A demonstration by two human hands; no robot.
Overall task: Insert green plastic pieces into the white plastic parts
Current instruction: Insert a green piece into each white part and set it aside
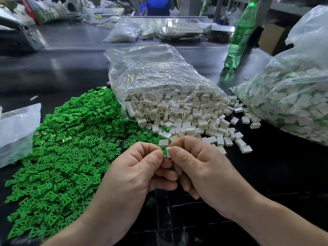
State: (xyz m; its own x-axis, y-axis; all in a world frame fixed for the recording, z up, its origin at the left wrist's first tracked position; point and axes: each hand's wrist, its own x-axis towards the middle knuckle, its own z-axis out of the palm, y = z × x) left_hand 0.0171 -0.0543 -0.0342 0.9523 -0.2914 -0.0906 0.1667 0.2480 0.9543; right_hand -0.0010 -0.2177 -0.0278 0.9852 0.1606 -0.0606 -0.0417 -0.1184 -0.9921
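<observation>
Dark and glossy, the desk (58, 68) carried a heap of green pieces (62, 148) at nine o'clock and a clear bag (156, 77) spilling white parts (186, 118) at twelve o'clock. At the centre, the left hand (134, 167) kept a narrow grip pinching one green piece (163, 152), while the right hand (200, 167) pinched a white part (168, 150) touching it. A second bag (292, 103) lay at three o'clock, and a green bottle (239, 38) stood at one o'clock.
</observation>
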